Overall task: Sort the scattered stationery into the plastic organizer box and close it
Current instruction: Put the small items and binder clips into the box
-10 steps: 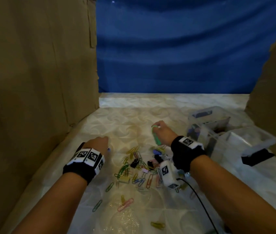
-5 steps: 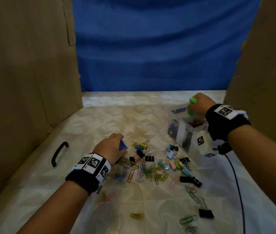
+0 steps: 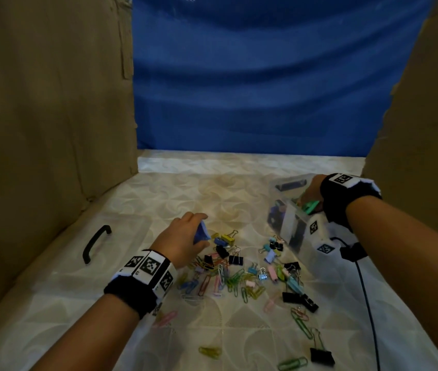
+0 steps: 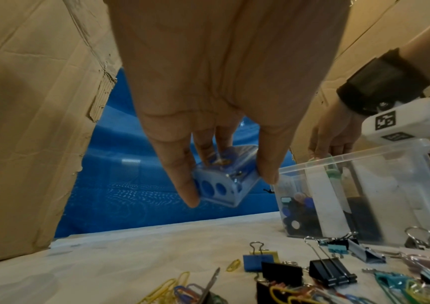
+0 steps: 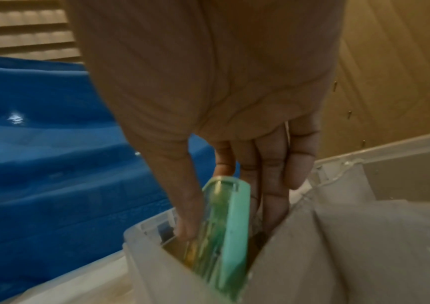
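Both grips were full: the left hand (image 3: 183,238) pinched a blue sharpener (image 4: 225,181), the right hand (image 5: 234,164) lowered a green stapler (image 5: 221,236) into the box (image 3: 293,226). Many clips (image 3: 235,277) still lay on the tabletop (image 3: 212,188).

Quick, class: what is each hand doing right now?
Left hand: pinches a blue sharpener.
Right hand: holds a green stapler, lowering it into the organizer box.

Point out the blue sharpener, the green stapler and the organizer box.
blue sharpener (image 4: 221,186): left wrist view, its face with two holes.
green stapler (image 5: 234,226): right wrist view, its green top cover.
organizer box (image 4: 338,159): left wrist view, its clear front rim.
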Demonstrator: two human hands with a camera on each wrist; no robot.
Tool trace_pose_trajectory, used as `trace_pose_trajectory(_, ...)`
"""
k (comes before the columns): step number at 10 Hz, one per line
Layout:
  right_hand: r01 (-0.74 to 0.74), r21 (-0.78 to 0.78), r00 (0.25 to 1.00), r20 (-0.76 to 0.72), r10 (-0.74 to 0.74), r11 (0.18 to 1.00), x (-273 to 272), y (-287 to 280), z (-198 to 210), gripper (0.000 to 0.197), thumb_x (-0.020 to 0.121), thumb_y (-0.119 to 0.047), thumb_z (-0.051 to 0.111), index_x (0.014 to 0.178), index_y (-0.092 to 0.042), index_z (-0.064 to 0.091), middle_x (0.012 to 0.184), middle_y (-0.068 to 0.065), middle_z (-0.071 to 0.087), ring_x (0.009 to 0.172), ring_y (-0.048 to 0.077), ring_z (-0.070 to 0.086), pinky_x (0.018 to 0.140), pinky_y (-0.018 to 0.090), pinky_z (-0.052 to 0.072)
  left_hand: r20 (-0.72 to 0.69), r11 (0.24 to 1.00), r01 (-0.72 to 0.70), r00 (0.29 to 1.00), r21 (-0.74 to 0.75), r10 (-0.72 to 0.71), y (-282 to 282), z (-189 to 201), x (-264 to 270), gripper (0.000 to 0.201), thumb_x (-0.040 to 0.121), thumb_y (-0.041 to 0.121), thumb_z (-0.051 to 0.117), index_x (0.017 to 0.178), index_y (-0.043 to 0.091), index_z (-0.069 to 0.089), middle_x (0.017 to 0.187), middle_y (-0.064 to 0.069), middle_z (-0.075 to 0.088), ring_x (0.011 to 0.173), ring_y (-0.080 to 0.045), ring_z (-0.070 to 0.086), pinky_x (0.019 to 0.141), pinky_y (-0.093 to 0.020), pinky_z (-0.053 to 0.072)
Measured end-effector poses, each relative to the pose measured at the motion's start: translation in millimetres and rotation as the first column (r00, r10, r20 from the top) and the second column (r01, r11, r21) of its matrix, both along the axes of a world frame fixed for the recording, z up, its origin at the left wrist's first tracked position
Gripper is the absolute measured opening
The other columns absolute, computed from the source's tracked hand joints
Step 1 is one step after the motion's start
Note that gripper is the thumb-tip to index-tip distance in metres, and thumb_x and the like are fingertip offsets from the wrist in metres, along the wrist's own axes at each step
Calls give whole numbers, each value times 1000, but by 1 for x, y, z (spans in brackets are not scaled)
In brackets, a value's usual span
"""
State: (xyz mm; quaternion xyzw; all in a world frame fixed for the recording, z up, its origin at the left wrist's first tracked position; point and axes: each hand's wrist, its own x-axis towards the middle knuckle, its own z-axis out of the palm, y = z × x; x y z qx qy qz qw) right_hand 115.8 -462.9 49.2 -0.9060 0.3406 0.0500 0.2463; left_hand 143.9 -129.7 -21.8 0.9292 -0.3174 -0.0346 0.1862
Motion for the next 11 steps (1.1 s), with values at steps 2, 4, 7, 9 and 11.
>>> trace_pose_trajectory(2, -176, -217, 935, -343, 94, 960, 5, -8, -5, 40, 79, -52, 64, 108, -24, 63, 128, -5, 54, 107, 26, 55, 99, 34, 43, 20, 999, 7, 1000, -35, -6, 10, 2, -4, 61, 91, 34, 60, 144, 27, 31, 140, 2, 41, 128, -23, 41, 104, -36, 41)
trace_pose_trajectory(4, -185, -203, 929, -357, 103, 962, 8, -3, -21, 18, 89, -25, 55, 94, -11, 64, 120, 12, 59, 101, 30, 56, 90, 34, 43, 50, 996, 51, 998, -71, -48, 4, 6, -6, 61, 90, 35, 60, 144, 28, 31, 139, 4, 42, 127, -22, 41, 103, -37, 42)
trace_pose_trajectory(7, -211, -218, 971, -157, 179, 953, -20, 6, 28, 39, 83, -20, 64, 118, -3, 62, 121, 14, 61, 95, 26, 55, 77, 30, 49, 89, 979, 79, 994, -189, -63, -28, 22, -20, 59, 85, 39, 67, 136, 28, 39, 134, 5, 49, 120, -16, 49, 98, -31, 46)
trace_pose_trajectory(9, -324, -159, 945, -22, 325, 932, -59, 38, 65, 36, 89, -43, 59, 108, -14, 68, 114, 5, 65, 104, 24, 60, 94, 35, 46, 95, 917, 127, 991, -377, -98, -77, 46, -35, 58, 81, 44, 70, 131, 23, 50, 123, 5, 55, 111, -13, 55, 94, -26, 46)
trace_pose_trajectory(11, -353, 227, 935, 125, 333, 907, -70, 54, 56, 24, 88, -38, 63, 85, -15, 61, 75, 3, 69, 74, 16, 70, 77, 30, 58, 119, 868, 155, 987, -472, -111, -145, 64, -45, 39, 78, 33, 72, 114, 21, 62, 108, 0, 58, 92, -15, 56, 83, -28, 48)
